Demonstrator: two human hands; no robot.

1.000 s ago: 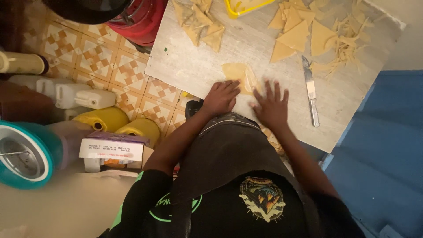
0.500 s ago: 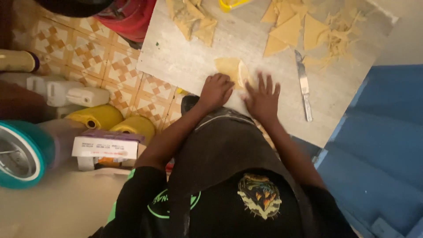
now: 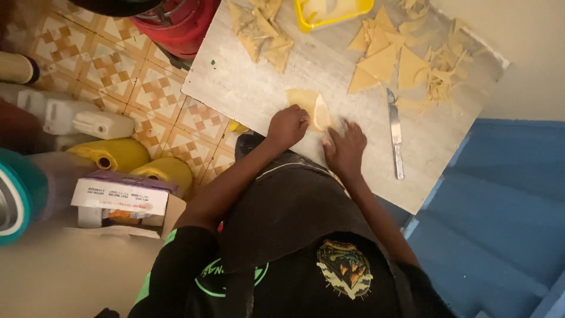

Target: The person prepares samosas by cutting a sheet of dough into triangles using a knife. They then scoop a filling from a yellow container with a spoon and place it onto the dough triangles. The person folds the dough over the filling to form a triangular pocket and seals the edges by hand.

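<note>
Head view showed the left hand (image 3: 287, 125) now curled, pinching the dough (image 3: 307, 105); the right hand (image 3: 344, 147) stayed flat, holding nothing.

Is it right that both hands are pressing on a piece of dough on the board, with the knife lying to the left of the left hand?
Not quite. The head view shows the knife lying to the right of the right hand, not left of the left hand. The rest holds: both hands are on the piece of dough on the board.
</note>
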